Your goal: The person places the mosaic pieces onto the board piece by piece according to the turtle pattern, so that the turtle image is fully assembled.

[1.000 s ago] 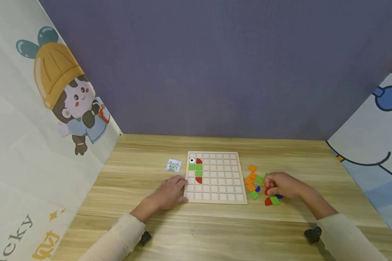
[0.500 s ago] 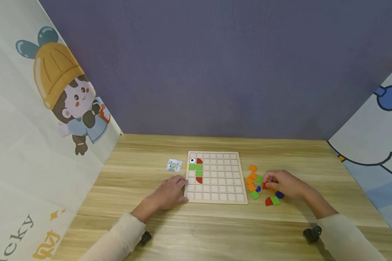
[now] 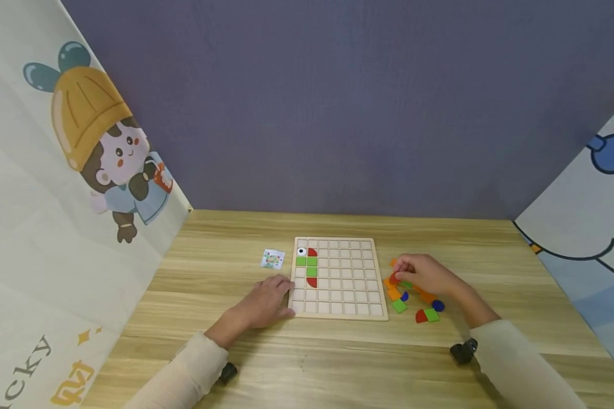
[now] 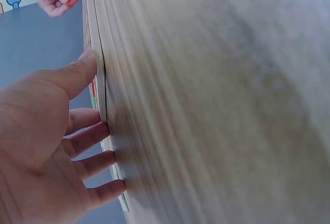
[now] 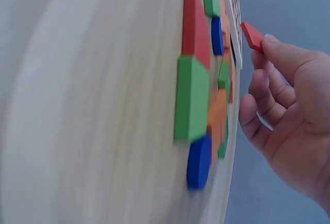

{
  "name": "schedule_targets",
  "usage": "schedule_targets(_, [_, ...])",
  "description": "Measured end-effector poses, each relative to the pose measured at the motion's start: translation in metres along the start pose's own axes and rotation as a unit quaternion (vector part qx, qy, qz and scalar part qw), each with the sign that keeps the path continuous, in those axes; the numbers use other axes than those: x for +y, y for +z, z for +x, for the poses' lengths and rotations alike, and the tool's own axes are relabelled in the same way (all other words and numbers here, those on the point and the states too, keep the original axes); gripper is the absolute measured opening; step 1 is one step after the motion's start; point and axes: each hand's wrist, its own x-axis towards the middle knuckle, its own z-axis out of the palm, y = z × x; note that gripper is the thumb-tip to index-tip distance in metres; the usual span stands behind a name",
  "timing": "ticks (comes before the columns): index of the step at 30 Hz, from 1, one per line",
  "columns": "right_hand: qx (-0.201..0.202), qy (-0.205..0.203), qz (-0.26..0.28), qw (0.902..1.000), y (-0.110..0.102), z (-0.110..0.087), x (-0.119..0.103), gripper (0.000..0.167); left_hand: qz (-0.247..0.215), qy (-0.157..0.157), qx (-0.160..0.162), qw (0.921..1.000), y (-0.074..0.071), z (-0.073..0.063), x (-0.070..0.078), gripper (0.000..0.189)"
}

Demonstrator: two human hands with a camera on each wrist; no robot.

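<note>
A red quarter-circle tile is pinched between the thumb and fingers of my right hand. That hand is raised over the loose tiles, just right of the wooden grid board. At the board's left edge rests my left hand, its fingers extended and its thumb near the front corner. On the board's left columns sit a white eye tile, green square tiles and two red quarter-circle tiles. In the left wrist view the fingertips touch the board's side.
Loose orange squares, a green square, a red quarter-circle and blue round pieces lie right of the board. A small printed card lies to its left. A dark wall stands behind the table.
My right hand has picked the red quarter-circle tile up from the loose tiles and moved left and away from me, towards the board. The left hand has stayed still.
</note>
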Motion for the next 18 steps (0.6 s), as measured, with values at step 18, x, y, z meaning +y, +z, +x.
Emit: schedule_targets(18, [0.001,-0.015,0.009,0.9999,0.02,0.055,-0.033,0.006,-0.008,-0.004,-0.007,0.9999,0.001,0.001,-0.001,0.067])
